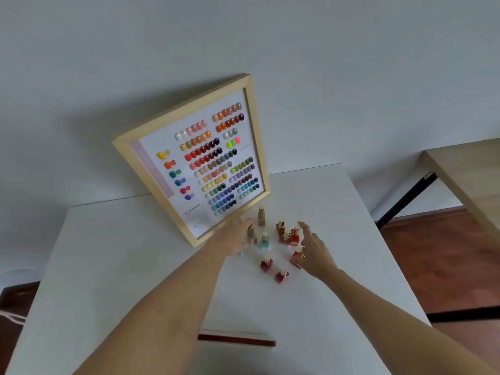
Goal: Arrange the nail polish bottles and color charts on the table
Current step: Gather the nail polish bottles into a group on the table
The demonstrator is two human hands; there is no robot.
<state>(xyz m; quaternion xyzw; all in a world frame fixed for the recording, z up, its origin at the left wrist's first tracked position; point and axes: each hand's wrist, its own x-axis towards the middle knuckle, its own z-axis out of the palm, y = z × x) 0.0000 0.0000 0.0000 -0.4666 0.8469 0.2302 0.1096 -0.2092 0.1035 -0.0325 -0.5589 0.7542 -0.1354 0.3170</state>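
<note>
Bottles [273, 244] crowd before framed chart [194, 158], between hands.

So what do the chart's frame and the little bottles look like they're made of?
The color chart frame looks like pale unfinished wood: matte, light tan, flat square edges. The red bottles look like glossy glass or clear plastic, since the colour shows through; which one is unclear. Their caps look shiny, gold-toned, perhaps metal or metallised plastic.

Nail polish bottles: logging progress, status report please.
Left hand open, reaching by beige bottle. Right hand open over red bottles. Framed color chart leans on wall. Nothing blocking.
</note>
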